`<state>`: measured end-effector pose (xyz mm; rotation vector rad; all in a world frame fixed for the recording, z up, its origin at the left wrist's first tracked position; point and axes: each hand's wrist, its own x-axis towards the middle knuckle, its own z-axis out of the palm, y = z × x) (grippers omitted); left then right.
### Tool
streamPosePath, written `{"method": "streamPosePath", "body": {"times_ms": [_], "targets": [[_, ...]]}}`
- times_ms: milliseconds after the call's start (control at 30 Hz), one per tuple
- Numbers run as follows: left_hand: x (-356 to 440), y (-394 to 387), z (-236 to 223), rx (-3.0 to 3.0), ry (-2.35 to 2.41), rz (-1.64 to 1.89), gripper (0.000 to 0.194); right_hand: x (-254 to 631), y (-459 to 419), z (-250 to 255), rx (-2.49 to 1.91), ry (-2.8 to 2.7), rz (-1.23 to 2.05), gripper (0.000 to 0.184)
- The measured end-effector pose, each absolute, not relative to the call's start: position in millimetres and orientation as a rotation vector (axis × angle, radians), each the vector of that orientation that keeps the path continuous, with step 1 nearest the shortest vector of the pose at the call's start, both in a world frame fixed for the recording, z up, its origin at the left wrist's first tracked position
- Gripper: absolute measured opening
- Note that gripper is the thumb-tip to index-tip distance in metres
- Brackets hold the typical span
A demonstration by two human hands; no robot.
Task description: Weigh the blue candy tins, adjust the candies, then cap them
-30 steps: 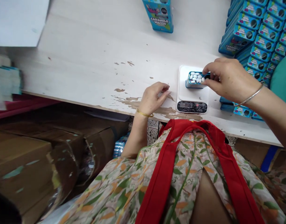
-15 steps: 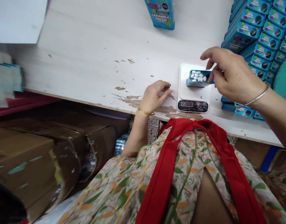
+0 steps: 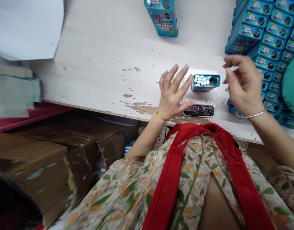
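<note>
A small blue tin (image 3: 205,88) stands upright on a white kitchen scale (image 3: 197,95), its top facing me. White oval candies (image 3: 201,80) fill the left part of the top, and a dark round opening shows on the right. One loose white candy (image 3: 207,101) lies on the scale plate. My left hand (image 3: 172,94) is open with fingers spread, its fingertips at the tin's left side; whether they touch is unclear. To the right of the tin, my right hand (image 3: 245,84) hovers with loosely bent, parted fingers and nothing visible in them.
Another blue tin labelled "Caramelo Macizo" (image 3: 163,24) stands at the back. Rows of similar tins (image 3: 271,41) fill the right, beside a teal rounded object (image 3: 292,84). White sheets (image 3: 27,28) lie at far left; cardboard boxes (image 3: 29,166) sit below the table edge.
My left hand has moved up and right to the tin and spread its fingers. My right hand has drawn away from the tin to the right.
</note>
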<state>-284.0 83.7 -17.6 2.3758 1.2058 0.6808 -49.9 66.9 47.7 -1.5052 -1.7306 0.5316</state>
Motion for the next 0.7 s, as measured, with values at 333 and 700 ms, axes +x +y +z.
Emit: {"method": "streamPosePath", "body": {"times_ms": [333, 700], "targets": [[-255, 95, -2, 2.497, 1.038, 0.464, 0.074, -60, 34, -1, -1.52, -1.5, 0.888, 0.054], [-251, 96, 1, 2.476, 1.064, 0.441, 0.062, -60, 11, -4, -1.579, -1.385, 0.867, 0.051]]}}
